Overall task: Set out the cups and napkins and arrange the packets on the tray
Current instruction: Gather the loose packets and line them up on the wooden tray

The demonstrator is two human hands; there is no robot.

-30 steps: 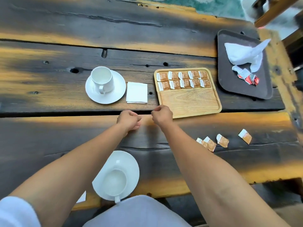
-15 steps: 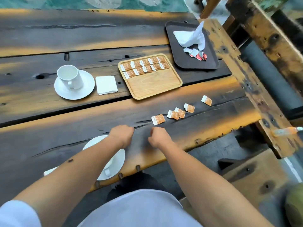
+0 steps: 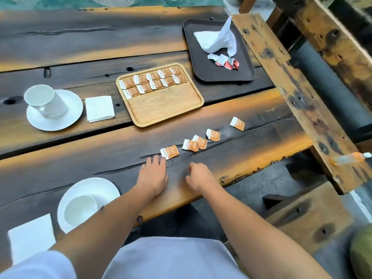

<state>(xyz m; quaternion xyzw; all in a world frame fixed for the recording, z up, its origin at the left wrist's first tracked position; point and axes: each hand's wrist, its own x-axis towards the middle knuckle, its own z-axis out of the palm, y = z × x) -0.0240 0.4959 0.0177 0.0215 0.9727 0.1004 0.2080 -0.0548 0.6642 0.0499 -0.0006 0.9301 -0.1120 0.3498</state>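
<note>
A wooden tray (image 3: 167,109) holds two rows of orange-and-white packets (image 3: 153,82) along its far edge. Several loose packets lie in a slanted line on the near plank, the nearest (image 3: 170,152) just beyond my left hand (image 3: 154,174). That hand lies flat with straight fingers, its tips beside this packet. My right hand (image 3: 198,175) rests on the plank with curled fingers and holds nothing that I can see. One white cup (image 3: 43,100) stands on a saucer (image 3: 66,117) beside a napkin (image 3: 99,108). A second cup (image 3: 80,211) and napkin (image 3: 32,236) are near me.
At the back right, a dark tray (image 3: 201,63) carries a crumpled white napkin (image 3: 217,40) and torn red packets (image 3: 227,62). The table's front edge runs just behind my hands. On a rough wooden beam at the right lies a plastic bottle (image 3: 350,159).
Both hands drew back from the wooden tray's near edge to the front plank. My left hand went from a fist to flat fingers beside the nearest loose packet.
</note>
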